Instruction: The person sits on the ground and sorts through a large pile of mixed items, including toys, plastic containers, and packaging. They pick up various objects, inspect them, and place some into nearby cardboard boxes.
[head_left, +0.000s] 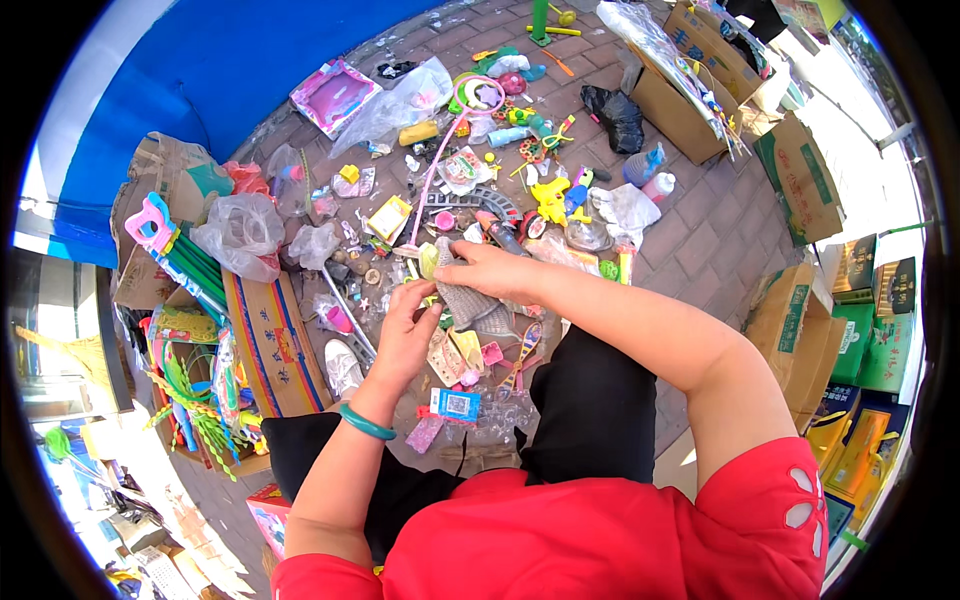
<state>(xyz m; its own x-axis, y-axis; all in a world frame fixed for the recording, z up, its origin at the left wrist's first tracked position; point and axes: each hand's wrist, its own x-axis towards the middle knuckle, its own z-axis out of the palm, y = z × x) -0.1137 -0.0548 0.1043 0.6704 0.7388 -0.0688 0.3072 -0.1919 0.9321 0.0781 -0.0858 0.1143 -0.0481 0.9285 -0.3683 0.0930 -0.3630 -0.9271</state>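
Just above the littered ground, my right hand (491, 271) grips a grey knitted cloth piece (469, 300) near its upper end, thumb and fingers on either side. My left hand (409, 322) is close to its left edge, fingers curled; whether they pinch anything I cannot tell. A pale yellow-green item (428, 260) lies at the cloth's upper left, close to both hands. Beneath and below the cloth are a cream plastic piece (446, 358), a pink square toy part (492, 353) and a patterned paddle-shaped toy (529, 341).
Small toys and plastic bags cover the paving ahead, among them a yellow toy gun (551, 200) and a pink hoop wand (431, 169). Cardboard boxes (675, 120) stand at the right. A long carton (274, 345) and a bin of coloured toys (199, 390) flank my left side.
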